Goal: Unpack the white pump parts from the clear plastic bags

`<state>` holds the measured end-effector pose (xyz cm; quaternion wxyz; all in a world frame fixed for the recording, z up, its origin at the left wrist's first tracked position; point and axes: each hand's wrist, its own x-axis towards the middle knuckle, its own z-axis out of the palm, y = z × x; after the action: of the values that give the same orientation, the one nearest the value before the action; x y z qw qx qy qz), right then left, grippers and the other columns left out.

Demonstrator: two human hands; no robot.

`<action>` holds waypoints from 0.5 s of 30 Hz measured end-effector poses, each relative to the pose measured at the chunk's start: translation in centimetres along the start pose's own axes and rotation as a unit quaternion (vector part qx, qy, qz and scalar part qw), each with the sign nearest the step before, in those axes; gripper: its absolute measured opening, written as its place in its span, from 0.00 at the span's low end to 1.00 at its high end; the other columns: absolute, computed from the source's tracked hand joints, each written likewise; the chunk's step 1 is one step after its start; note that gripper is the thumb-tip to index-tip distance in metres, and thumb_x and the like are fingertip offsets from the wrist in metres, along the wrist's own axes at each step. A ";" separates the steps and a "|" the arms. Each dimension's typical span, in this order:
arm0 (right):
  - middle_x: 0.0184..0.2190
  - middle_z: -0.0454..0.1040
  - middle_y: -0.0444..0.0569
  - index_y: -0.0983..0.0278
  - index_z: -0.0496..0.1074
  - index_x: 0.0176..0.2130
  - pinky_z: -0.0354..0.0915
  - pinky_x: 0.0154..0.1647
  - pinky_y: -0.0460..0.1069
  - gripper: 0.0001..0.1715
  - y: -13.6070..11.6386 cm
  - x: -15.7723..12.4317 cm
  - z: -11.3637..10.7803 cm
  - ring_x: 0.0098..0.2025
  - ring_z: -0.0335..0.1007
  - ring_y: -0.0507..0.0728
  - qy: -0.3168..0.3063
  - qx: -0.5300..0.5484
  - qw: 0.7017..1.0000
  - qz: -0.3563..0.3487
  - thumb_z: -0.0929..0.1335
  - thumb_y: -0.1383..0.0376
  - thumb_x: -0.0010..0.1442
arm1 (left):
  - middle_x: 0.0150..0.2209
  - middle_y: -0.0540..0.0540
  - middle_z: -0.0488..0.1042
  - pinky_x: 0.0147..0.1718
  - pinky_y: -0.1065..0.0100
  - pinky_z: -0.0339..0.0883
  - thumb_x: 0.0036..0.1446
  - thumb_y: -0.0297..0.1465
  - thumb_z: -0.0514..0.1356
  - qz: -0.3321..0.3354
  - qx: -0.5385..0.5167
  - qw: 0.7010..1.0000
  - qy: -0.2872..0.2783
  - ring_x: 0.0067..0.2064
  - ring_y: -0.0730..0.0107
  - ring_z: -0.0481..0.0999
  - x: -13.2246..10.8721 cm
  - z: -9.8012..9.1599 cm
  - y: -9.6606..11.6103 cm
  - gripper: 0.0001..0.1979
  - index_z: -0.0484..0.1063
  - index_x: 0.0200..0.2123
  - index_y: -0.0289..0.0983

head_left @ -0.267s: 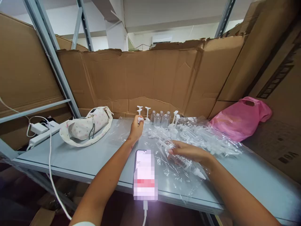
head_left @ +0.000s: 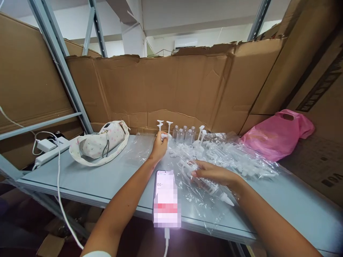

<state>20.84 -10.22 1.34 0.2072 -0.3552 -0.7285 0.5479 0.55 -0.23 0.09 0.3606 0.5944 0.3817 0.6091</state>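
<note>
Left hand [head_left: 160,145]: fingers pinch a white pump [head_left: 164,136], left of the clear bottles [head_left: 180,136].
Right hand [head_left: 214,172]: thumb and fingers curl round a clear plastic bag [head_left: 210,186].
Pump: pinch firmly.
Bag: hold snugly, so nothing slides out.

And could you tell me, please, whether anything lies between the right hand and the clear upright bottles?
Yes: small white plastic parts lie on the grey tabletop between the right hand and the clear upright bottles.

A crinkled clear bag [head_left: 197,194] — white parts [head_left: 227,198] amid its folds — slants rightward, a small white piece [head_left: 164,136] pinched farther back.
</note>
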 end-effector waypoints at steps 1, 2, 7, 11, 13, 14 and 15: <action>0.30 0.70 0.45 0.63 0.67 0.35 0.64 0.28 0.47 0.17 0.0 0.0 0.0 0.29 0.66 0.52 0.002 0.003 1.000 0.002 0.68 0.52 0.52 | 0.27 0.54 0.62 0.18 0.80 0.54 0.55 0.28 0.52 -0.014 -0.008 1.000 0.002 0.22 0.82 0.60 -0.1 0.1 0.2 0.05 0.60 0.37 0.39; 0.31 0.70 0.45 0.62 0.67 0.36 0.64 0.28 0.48 0.17 -0.1 0.0 0.0 0.30 0.66 0.53 0.004 0.010 1.000 0.005 0.68 0.52 0.52 | 0.27 0.54 0.62 0.19 0.80 0.55 0.55 0.28 0.52 -0.033 -0.020 0.999 0.003 0.22 0.82 0.60 -0.1 0.2 0.4 0.04 0.60 0.36 0.39; 0.32 0.70 0.46 0.61 0.68 0.38 0.63 0.30 0.48 0.19 -0.1 0.0 -0.1 0.33 0.66 0.54 0.015 0.014 1.000 0.012 0.69 0.51 0.51 | 0.26 0.55 0.62 0.24 0.74 0.66 0.56 0.30 0.53 -0.142 -0.138 0.980 -0.006 0.21 0.81 0.65 -0.5 0.4 1.6 0.05 0.57 0.36 0.39; 0.31 0.69 0.46 0.63 0.68 0.37 0.62 0.28 0.47 0.19 0.1 0.0 -0.2 0.30 0.65 0.52 0.009 0.030 0.999 0.012 0.68 0.52 0.52 | 0.26 0.54 0.65 0.33 0.68 0.70 0.53 0.29 0.56 -0.185 -0.214 0.959 -0.008 0.26 0.77 0.73 -0.4 -0.1 2.2 0.08 0.57 0.35 0.38; 0.31 0.69 0.46 0.63 0.67 0.36 0.62 0.27 0.46 0.18 0.1 0.0 -0.3 0.29 0.64 0.52 0.011 0.041 0.999 0.009 0.68 0.52 0.52 | 0.26 0.53 0.67 0.38 0.65 0.70 0.51 0.26 0.56 -0.197 -0.245 0.949 -0.023 0.30 0.74 0.75 -0.3 -0.5 2.4 0.08 0.58 0.34 0.38; 0.31 0.69 0.46 0.63 0.67 0.36 0.62 0.26 0.46 0.18 0.1 -0.1 -0.3 0.28 0.64 0.51 0.013 0.046 0.999 0.007 0.68 0.52 0.52 | 0.27 0.52 0.68 0.41 0.64 0.69 0.49 0.24 0.56 -0.200 -0.258 0.945 -0.035 0.31 0.72 0.76 -0.3 -0.7 2.4 0.08 0.59 0.33 0.37; 0.31 0.69 0.46 0.63 0.67 0.36 0.62 0.26 0.46 0.18 0.1 -0.1 -0.3 0.28 0.64 0.51 0.015 0.050 0.999 0.005 0.68 0.53 0.52 | 0.28 0.51 0.69 0.43 0.63 0.68 0.48 0.23 0.55 -0.200 -0.269 0.941 -0.047 0.33 0.71 0.77 -0.3 -0.8 2.5 0.08 0.60 0.33 0.37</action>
<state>21.13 -10.05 1.31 0.2329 -0.3559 -0.6951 0.5795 -0.23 -1.70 2.18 0.6390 0.4149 0.2969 0.5757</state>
